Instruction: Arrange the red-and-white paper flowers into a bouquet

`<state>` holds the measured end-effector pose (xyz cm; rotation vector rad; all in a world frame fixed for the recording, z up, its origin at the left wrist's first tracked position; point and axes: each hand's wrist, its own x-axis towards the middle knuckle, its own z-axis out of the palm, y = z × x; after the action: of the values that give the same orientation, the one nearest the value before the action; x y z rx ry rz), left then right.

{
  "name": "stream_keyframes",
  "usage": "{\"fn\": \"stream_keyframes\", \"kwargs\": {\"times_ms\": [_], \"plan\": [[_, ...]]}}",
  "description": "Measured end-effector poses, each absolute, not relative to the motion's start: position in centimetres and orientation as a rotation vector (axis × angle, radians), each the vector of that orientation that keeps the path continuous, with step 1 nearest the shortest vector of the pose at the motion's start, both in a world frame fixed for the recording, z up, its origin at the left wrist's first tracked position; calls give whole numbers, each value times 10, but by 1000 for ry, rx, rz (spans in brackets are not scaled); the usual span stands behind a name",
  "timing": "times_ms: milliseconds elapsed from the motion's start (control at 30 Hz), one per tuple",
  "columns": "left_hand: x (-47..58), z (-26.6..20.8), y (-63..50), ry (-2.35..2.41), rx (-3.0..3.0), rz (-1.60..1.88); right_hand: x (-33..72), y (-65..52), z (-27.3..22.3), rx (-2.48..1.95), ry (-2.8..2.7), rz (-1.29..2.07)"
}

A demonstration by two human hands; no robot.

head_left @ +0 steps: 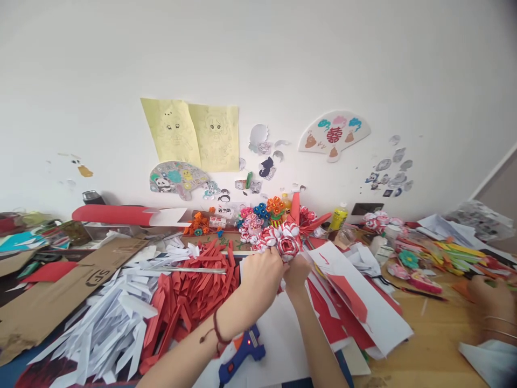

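My left hand (pixel 262 271), with a dark cord bracelet at its wrist, has its fingers curled at a red-and-white paper flower (pixel 289 245). Just below the bloom, my right hand (pixel 298 271) is closed around the flower's underside; its fingertips are partly hidden. More red-and-white blooms sit directly behind my hands, and I cannot tell whether they are joined to this one. Under my left forearm lies a blue glue gun (pixel 241 355) with a small red light on. A pile of folded red paper strips (pixel 194 285) lies left of my hands.
White paper strips (pixel 113 312) and flattened cardboard (pixel 68 291) cover the left side. Colourful paper flowers (pixel 276 207) stand near the wall. On the right are white sheets (pixel 363 296), a yellow bottle (pixel 338 216) and another person's hand (pixel 490 299) at the table's edge.
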<state>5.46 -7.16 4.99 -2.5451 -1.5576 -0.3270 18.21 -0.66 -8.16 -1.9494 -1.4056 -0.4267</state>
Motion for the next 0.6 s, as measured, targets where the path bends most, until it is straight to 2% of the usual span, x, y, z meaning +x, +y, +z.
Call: {"fn": "stream_keyframes", "kwargs": {"times_ms": [267,600], "plan": [[62,38,-40,-1710,-2428,-426,173,13,-85,-1944,-1427,-292],[61,37,-37,-1601,-2304,-552,170,23,-86,-2005,-1411,-162]]}}
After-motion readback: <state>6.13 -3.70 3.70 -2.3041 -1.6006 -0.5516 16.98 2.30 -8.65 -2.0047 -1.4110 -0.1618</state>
